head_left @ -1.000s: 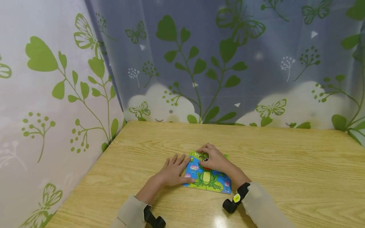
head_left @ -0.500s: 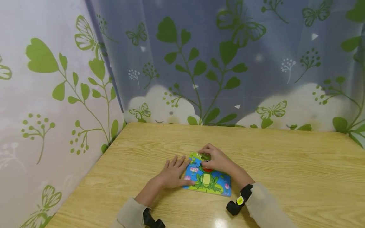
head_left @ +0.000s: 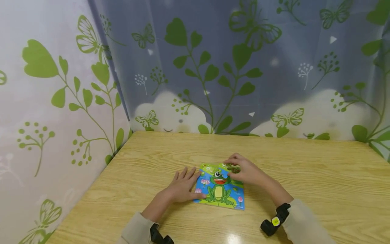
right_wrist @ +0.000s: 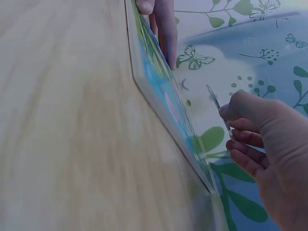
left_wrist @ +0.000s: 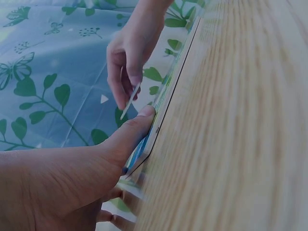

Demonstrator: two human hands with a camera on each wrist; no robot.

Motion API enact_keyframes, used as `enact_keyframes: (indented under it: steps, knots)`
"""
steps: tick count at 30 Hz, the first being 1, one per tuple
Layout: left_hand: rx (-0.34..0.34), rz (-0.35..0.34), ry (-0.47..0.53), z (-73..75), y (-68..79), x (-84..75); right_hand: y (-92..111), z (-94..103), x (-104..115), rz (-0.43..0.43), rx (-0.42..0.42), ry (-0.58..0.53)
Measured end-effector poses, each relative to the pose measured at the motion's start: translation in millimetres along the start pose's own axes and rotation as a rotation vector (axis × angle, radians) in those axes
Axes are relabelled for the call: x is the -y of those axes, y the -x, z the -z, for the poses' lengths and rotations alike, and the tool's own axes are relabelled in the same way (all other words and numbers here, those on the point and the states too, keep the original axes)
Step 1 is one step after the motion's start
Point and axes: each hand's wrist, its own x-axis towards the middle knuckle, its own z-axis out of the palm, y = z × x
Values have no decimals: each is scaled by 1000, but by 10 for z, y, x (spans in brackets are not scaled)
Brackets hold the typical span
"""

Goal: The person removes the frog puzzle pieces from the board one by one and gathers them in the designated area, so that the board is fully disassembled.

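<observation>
On the table, in the head view, lies a frog jigsaw puzzle (head_left: pixel 218 193) in blue and green. My left hand (head_left: pixel 182 185) rests at its left edge with spread fingers, its thumb lying on the board's lower left corner. Over the upper right part, my right hand (head_left: pixel 248 171) pinches a thin puzzle piece (right_wrist: pixel 219 106) between thumb and fingers. The wrist views show that piece edge-on and raised off the board; in the left wrist view the puzzle board (left_wrist: pixel 166 94) is a thin slab under my left thumb. Part of the puzzle's upper right is hidden behind the right hand.
The wooden table (head_left: pixel 320 189) stretches out around the puzzle. Behind it hangs a blue curtain (head_left: pixel 271 74) with leaves and butterflies, and a pale patterned curtain (head_left: pixel 61 128) borders the left side. Black camera straps (head_left: pixel 275 220) sit on both wrists.
My right hand has moved right from the puzzle's upper middle to its upper right, uncovering the frog's face. The left hand has stayed in place on the left edge.
</observation>
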Motion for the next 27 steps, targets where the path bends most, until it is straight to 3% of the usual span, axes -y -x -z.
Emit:
enact_keyframes:
  steps: [13, 27]
  knots:
    - [-11, -15, -9, -29, -11, 30, 389, 290, -210, -20, -72, 98]
    - [-12, -19, -1, -23, -3, 17, 668, 344, -560, -76, -117, 27]
